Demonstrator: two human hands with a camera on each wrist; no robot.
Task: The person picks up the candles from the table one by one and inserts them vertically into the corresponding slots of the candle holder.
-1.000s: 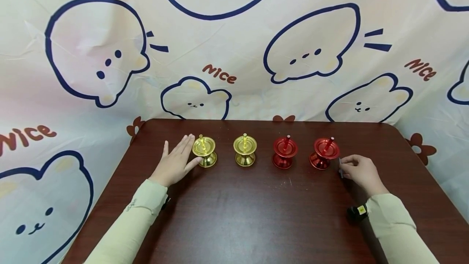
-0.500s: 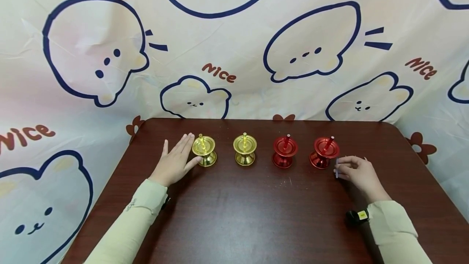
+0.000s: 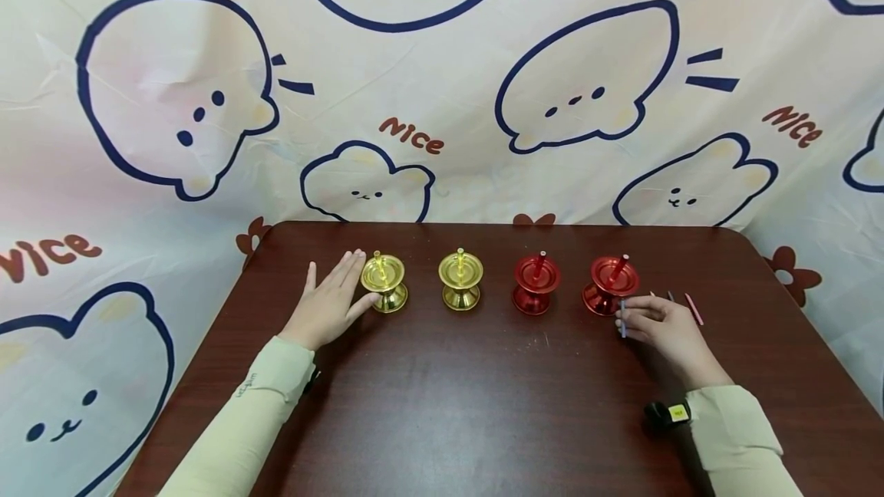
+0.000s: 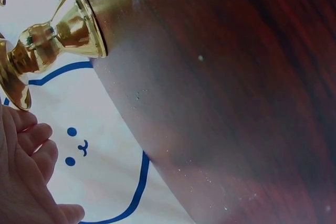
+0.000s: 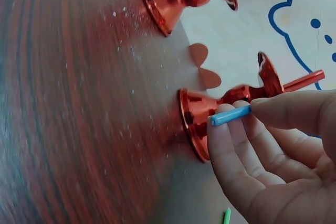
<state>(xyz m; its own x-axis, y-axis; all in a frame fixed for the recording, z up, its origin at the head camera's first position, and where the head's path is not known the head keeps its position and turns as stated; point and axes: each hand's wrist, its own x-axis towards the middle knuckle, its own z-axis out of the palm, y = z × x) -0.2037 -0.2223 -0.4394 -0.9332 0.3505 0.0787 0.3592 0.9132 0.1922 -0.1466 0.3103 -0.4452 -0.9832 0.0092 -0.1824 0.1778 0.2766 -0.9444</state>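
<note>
The left hand [image 3: 324, 309] lay just beside the leftmost gold holder [image 3: 387, 284], straight fingers close together, thumb spread. Rightward, with gaps between, stood a second gold holder [image 3: 461, 284], a red holder [image 3: 535, 286] and another red holder [image 3: 602, 294], all near the far edge of the table [image 3: 442, 405]. Beside the last, the right hand [image 3: 677, 332] pinched a blue stick [image 3: 623, 320]. Only the right wrist view clearly showed a green stick [image 5: 227, 216]; only the head view, a pink stick [image 3: 694, 309]. Wide tabletop separated the forearms.

The head view is bright and even, with a soft pale glare on the bench [image 3: 456, 382] and dark shadows beside the sleeves [image 3: 238, 413]. Wrist views look hazier, with bright reflections on the golden stand [image 4: 44, 45].
</note>
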